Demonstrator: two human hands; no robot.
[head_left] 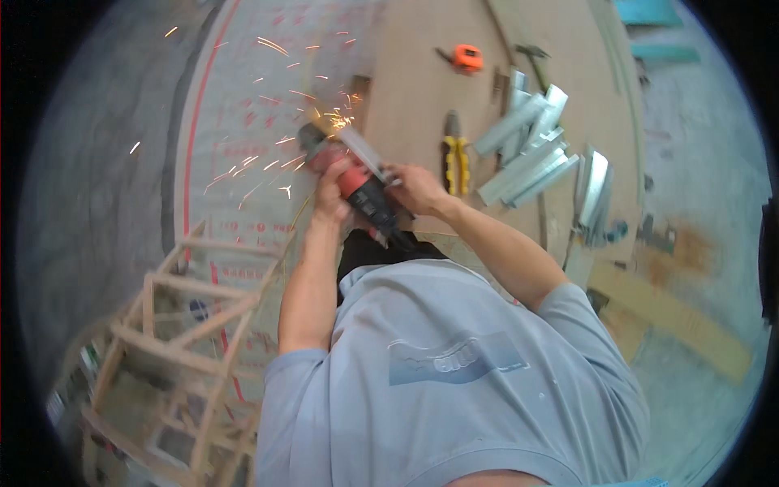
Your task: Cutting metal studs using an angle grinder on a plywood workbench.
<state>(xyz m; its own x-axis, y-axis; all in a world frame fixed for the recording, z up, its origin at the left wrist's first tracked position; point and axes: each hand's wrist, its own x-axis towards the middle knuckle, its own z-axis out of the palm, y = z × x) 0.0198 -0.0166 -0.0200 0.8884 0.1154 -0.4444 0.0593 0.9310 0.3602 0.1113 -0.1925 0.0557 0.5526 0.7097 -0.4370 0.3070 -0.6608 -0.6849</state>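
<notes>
My left hand (331, 193) is wrapped round the body of a red and black angle grinder (354, 183). Its head meets the far end of a silver metal channel piece (360, 151), and orange sparks (341, 122) spray out from there, mostly to the left. The cutting disc itself is lost in the glare and blur. My right hand (415, 190) grips the near end of the metal channel, just right of the grinder. Pliers with yellow and black handles (455, 162) lie on the board to the right of that hand.
Several cut metal channel pieces (527, 134) are heaped on the wooden board (414, 73) at right. Beyond lie an orange tape measure (467, 58) and a hammer (532, 52). A wooden frame ladder (187, 349) stands at lower left. Printed sheeting (235, 195) covers the floor at left.
</notes>
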